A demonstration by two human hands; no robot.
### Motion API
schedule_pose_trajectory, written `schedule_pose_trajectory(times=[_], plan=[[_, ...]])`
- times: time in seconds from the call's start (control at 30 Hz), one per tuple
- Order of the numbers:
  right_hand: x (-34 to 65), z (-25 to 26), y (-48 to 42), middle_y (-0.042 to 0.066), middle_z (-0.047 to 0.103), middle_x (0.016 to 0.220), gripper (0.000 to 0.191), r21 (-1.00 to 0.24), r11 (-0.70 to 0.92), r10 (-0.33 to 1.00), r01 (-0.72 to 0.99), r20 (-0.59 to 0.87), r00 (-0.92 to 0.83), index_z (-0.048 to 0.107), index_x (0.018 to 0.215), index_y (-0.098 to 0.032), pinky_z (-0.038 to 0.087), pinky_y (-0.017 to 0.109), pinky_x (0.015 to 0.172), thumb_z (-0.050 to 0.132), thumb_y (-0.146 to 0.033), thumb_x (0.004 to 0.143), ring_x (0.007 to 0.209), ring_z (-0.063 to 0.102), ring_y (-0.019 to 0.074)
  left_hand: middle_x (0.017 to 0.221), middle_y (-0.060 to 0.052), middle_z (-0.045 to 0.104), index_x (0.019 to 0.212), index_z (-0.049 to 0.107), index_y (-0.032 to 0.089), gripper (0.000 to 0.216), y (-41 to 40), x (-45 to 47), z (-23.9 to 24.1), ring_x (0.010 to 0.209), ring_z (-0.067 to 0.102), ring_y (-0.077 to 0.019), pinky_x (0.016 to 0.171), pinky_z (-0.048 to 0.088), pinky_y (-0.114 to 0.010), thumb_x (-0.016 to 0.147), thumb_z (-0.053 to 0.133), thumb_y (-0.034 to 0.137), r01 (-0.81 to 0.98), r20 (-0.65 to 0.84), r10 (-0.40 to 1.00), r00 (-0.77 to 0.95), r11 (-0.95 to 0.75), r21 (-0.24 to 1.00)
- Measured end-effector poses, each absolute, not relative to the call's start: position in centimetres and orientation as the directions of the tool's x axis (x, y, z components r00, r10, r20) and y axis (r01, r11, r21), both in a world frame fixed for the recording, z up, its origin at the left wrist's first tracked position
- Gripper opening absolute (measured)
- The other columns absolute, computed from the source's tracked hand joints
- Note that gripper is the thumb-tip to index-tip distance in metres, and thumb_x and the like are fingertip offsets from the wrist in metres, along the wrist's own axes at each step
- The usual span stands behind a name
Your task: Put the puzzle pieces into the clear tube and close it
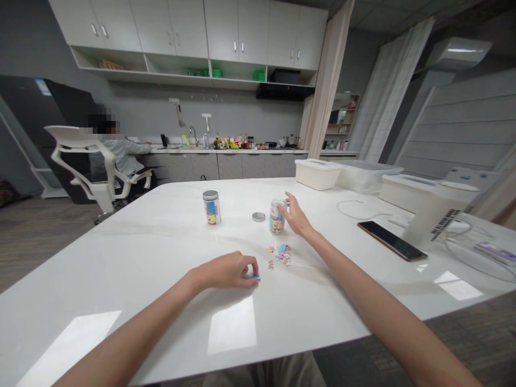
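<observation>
My right hand (296,216) grips a small open jar (277,216) with a cartoon label, standing on the white table (141,252). Its grey lid (258,216) lies just left of it. My left hand (231,270) rests curled on the table, fingertips pinched on a small blue puzzle piece (256,278). A little pile of colourful puzzle pieces (281,255) lies between my hands. A second jar (212,207) with its lid on stands further left.
A dark phone (391,240) lies right of the jars, with white cables and a white box (437,215) beyond. Several white and clear bins (318,173) line the far right edge. A person sits in a white chair (86,166) at the kitchen counter behind.
</observation>
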State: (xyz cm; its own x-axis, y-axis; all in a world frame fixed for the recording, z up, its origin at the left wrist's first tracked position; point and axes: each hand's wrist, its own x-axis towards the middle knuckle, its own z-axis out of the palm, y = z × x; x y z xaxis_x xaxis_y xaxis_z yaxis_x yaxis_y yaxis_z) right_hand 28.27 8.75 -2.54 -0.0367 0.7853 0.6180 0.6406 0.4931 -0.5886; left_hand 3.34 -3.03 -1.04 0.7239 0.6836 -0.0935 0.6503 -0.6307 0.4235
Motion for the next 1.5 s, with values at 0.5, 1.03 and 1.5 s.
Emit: schedule_pose_trajectory(times=[0.5, 1.03, 1.5], plan=[[27.3, -0.9, 6.0, 0.007, 0.066, 0.09, 0.024, -0.403, 0.681, 0.645, 0.611, -0.064, -0.762, 0.069, 0.089, -0.014, 0.047, 0.026, 0.068, 0.073, -0.027, 0.07, 0.075, 0.059, 0.0162, 0.061, 0.004, 0.057, 0.107, 0.062, 0.022, 0.031, -2.3, 2.8, -1.4, 0.059, 0.053, -0.0144, 0.06, 0.038, -0.022, 0.078, 0.052, 0.021, 0.674, -0.095, 0.704, 0.704, -0.621, 0.4], [24.8, -1.9, 5.2, -0.002, 0.06, 0.071, 0.013, -0.61, 0.604, 0.601, 0.512, -0.073, -0.796, 0.064, 0.084, -0.015, 0.043, 0.02, 0.058, 0.07, -0.018, 0.073, 0.063, 0.053, 0.0095, 0.053, 0.008, 0.048, 0.099, 0.058, 0.021, 0.024, -2.0, 2.4, -1.1, 0.049, 0.042, -0.0108, 0.052, 0.032, -0.021, 0.076, 0.051, 0.026, 0.678, -0.156, 0.724, 0.672, -0.517, 0.523], [23.1, -2.8, 4.4, -0.004, 0.061, 0.069, 0.012, -0.794, 0.484, 0.557, 0.366, -0.043, -0.829, 0.06, 0.082, -0.016, 0.045, 0.021, 0.061, 0.068, -0.013, 0.073, 0.063, 0.056, 0.0088, 0.047, 0.009, 0.028, 0.079, 0.07, 0.016, 0.029, -0.8, 2.7, -1.9, 0.047, 0.023, -0.0085, 0.047, 0.017, -0.023, 0.073, 0.062, 0.044, 0.648, -0.055, 0.845, 0.532, -0.365, 0.668]])
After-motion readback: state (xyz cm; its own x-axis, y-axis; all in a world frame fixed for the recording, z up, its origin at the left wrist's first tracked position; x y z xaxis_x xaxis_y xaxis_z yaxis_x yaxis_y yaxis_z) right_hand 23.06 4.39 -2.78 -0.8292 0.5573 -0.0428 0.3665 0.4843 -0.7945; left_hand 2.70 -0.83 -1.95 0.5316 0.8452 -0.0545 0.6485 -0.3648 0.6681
